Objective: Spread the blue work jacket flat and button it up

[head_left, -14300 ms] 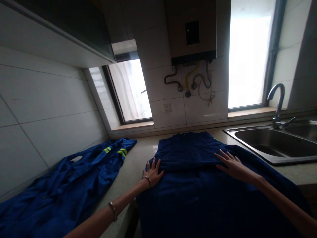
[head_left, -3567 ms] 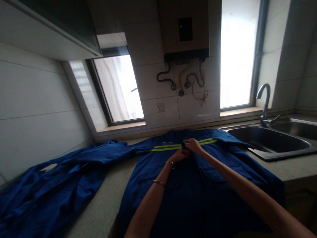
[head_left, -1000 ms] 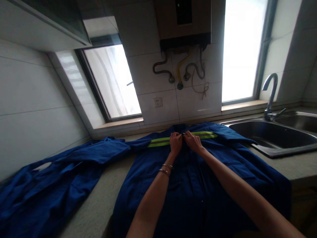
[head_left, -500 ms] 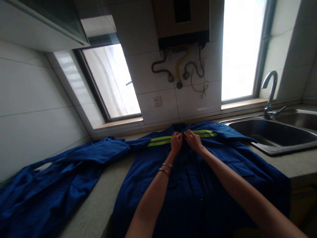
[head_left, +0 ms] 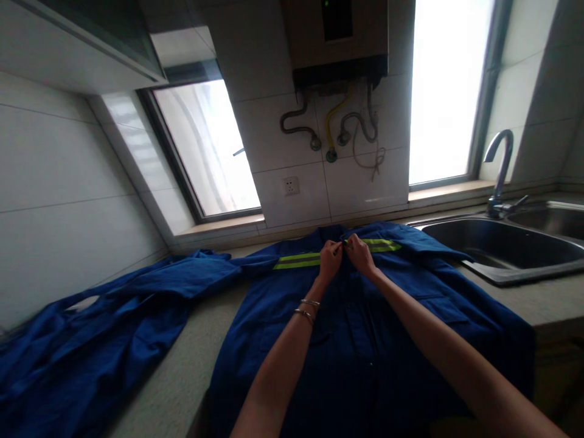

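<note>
Blue jacket [head_left: 349, 347] is lying front up on the counter [head_left: 177, 353], collar [head_left: 331, 233] toward 12 o'clock, lower part fading into shadow toward 6. Taking the hands as centre, a second blue garment [head_left: 114, 328] is lying between 8 and 9 o'clock, and a sink [head_left: 506, 279] is standing at 3. At chest height, level with the reflective strip [head_left: 296, 260], the front opening is being worked: cloth is being pinched by the left hand [head_left: 330, 260] in nearly closed fingertips, and by the right hand [head_left: 360, 252], just beside it at 3 o'clock, in a similar curled pinch. Whatever is being gripped at the very edge is being hidden by the fingers; cannot tell more. Judgement on technique: best results are being favoured by short pinches close to the edge, with both edges being kept level so that the strip is lining up across the opening. Slack is probably best being smoothed toward 6 o'clock, and the far sleeve [head_left: 440, 246], reaching the sink's edge near 3, is best being left lying loose, as sideways pull is likely to be skewing the front.
</note>
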Demonstrator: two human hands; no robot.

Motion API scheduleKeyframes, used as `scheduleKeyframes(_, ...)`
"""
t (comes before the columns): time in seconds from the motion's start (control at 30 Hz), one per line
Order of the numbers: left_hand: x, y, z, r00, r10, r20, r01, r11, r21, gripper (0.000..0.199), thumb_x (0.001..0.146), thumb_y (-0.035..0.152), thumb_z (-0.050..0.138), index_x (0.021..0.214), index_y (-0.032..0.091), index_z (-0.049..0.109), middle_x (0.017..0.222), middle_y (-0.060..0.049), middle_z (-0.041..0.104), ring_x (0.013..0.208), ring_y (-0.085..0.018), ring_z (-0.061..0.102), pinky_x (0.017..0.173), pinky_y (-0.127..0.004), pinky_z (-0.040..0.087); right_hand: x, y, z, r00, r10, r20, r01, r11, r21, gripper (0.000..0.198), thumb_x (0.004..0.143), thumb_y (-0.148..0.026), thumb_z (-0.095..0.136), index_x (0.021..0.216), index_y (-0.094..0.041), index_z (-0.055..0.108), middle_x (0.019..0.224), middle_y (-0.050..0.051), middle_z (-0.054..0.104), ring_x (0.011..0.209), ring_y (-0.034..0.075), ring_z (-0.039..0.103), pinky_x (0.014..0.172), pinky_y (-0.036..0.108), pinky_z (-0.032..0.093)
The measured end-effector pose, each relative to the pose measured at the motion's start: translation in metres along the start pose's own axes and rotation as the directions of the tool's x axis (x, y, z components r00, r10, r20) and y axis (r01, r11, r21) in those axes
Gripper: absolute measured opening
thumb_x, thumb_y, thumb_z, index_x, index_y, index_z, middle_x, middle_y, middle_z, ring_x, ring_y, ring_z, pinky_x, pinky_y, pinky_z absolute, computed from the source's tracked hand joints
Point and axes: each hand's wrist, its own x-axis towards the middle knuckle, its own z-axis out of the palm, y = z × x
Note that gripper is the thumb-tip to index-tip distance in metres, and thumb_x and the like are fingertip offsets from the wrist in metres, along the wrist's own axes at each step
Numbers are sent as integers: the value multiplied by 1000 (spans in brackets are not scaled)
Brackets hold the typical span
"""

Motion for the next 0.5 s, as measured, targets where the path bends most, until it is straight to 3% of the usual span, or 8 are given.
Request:
scheduleKeyframes(0.1, 2, -1, 4, 994, -113, 2, 113, 992, -58, 28, 78, 16, 56, 105, 12, 62, 91, -7, 64, 82, -14, 59, 75, -25, 44, 6, 7, 2, 995, 49, -84, -38, 991, 125, 9, 76, -29, 50, 79, -20, 47, 69, -2, 54, 61, 13, 50, 59, 22, 36)
scheduleKeyframes(0.2, 4, -7, 3, 956, -207, 206, 224, 973, -62, 23, 74, 25, 60, 91, 10, 66, 77, -4, 65, 70, -14, 59, 63, -23, 44, 11, 12, 1, 986, 106, -132, -78, 976, 203, 12, 74, -31, 53, 76, -20, 47, 70, -2, 55, 62, 13, 51, 59, 22, 38)
scheduleKeyframes(0.3, 5, -15, -4, 842, -270, 468, 323, 946, -36, 24, 74, 32, 59, 74, 9, 66, 58, 1, 59, 53, -12, 55, 49, -21, 39, 14, 14, -1, 973, 156, -169, -117, 968, 221, 14, 73, -33, 55, 75, -20, 48, 71, 0, 56, 64, 13, 52, 60, 22, 40)
scheduleKeyframes(0.4, 6, -23, -14, 726, -324, 607, 429, 903, -31, 29, 74, 37, 59, 74, 9, 65, 50, 3, 54, 44, -10, 50, 43, -19, 36, 14, 11, -8, 977, 149, -155, -125, 980, 153, 15, 75, -33, 54, 75, -19, 49, 73, 0, 56, 64, 13, 52, 61, 23, 39)
scheduleKeyframes(0.5, 3, -31, -23, 613, -311, 726, 477, 879, -26, 29, 69, 39, 64, 74, 10, 64, 49, 2, 55, 43, -9, 50, 41, -19, 35, 9, -1, -17, 992, 77, -98, -82, 996, -45, 16, 77, -35, 54, 79, -19, 52, 86, 2, 56, 65, 12, 51, 59, 22, 35)
